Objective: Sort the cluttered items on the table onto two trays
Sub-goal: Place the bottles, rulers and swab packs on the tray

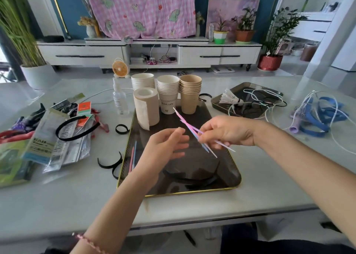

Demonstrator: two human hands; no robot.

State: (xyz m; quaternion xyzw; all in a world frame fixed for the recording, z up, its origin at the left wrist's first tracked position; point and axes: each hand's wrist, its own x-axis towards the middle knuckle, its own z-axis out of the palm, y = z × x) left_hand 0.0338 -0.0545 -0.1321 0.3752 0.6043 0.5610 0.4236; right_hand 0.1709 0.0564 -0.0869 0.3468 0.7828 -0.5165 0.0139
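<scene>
Several thin pastel sticks are pinched between the curled fingers of the right hand, above the dark tray. The left hand is held just beside them, fingers relaxed, with nothing gripped. Two more sticks are laid along the tray's left edge, and cup stacks are stood at its far end.

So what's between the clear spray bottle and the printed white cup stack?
In the head view, a roll of paper stands upright between the spray bottle and the printed cup stack, with a plain white cup stack just behind it.
</scene>
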